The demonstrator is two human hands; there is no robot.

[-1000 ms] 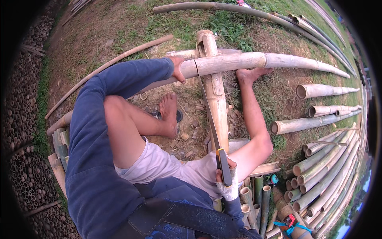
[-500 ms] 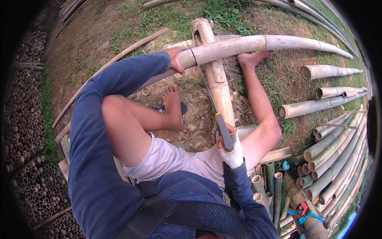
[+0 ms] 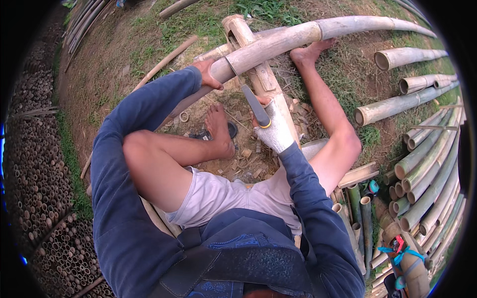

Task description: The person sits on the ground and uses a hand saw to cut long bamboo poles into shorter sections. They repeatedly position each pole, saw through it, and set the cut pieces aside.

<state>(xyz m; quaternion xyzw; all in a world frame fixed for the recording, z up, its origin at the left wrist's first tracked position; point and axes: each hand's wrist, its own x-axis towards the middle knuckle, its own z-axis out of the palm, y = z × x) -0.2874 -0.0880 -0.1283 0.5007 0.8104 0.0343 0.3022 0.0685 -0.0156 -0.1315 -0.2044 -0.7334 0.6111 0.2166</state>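
A long pale bamboo pole (image 3: 280,47) lies slantwise across a notched bamboo support (image 3: 266,79). My left hand (image 3: 208,74) is wrapped over the pole, close to the left of the saw blade. My right hand (image 3: 273,126), in a white fingerless glove, grips the grey handle, yellow at its end, of a hand saw (image 3: 255,105). The thin blade runs up from the handle to the pole, its far part crossing the pole's upper surface at a dark line. How deep the blade sits cannot be seen.
My bare feet (image 3: 218,129) rest on the ground among wood chips. Cut bamboo poles (image 3: 392,109) lie to the right, with a larger stack (image 3: 432,174) below them. Many bamboo ends (image 3: 39,169) are piled at the far left. A thin bamboo strip (image 3: 166,62) lies beyond my left arm.
My right hand has pushed the saw forward and up, bringing its handle close to the pole. My left hand still holds the pole. The whole view has shifted slightly.
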